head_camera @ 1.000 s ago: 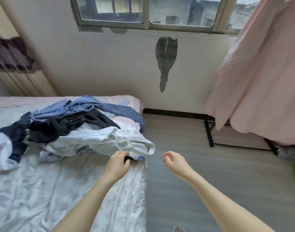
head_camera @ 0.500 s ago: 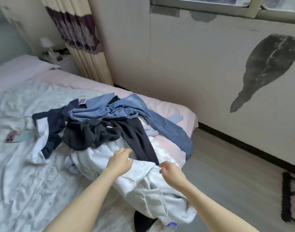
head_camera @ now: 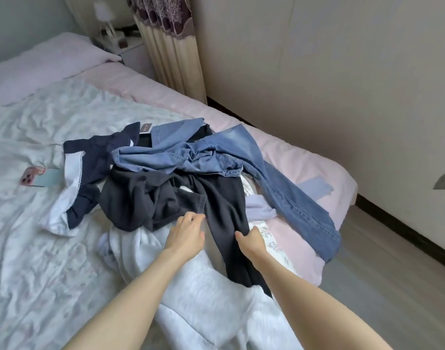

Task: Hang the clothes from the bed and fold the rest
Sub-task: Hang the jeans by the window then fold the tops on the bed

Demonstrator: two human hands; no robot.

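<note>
A heap of clothes lies on the bed [head_camera: 309,162]. Blue jeans [head_camera: 279,188] drape over the top and trail toward the bed's right edge. Under them is a dark grey garment [head_camera: 145,198] with a long leg running toward me. A white garment [head_camera: 203,286] lies nearest me, and a navy and white piece [head_camera: 90,157] sits at the left. My left hand [head_camera: 185,232] rests at the dark garment's fold with fingers bent down; a grip is unclear. My right hand [head_camera: 250,239] pinches the right edge of the dark leg.
A phone [head_camera: 33,176] in a pink case lies on the crumpled quilt [head_camera: 27,236] left of the heap. A pillow [head_camera: 47,61], a white nightstand [head_camera: 130,46] and a curtain [head_camera: 171,46] are at the far end. Grey floor [head_camera: 393,274] runs along the wall on the right.
My view has swung left and down from the window to the bed. Both hands moved forward off the white garment onto the dark one.
</note>
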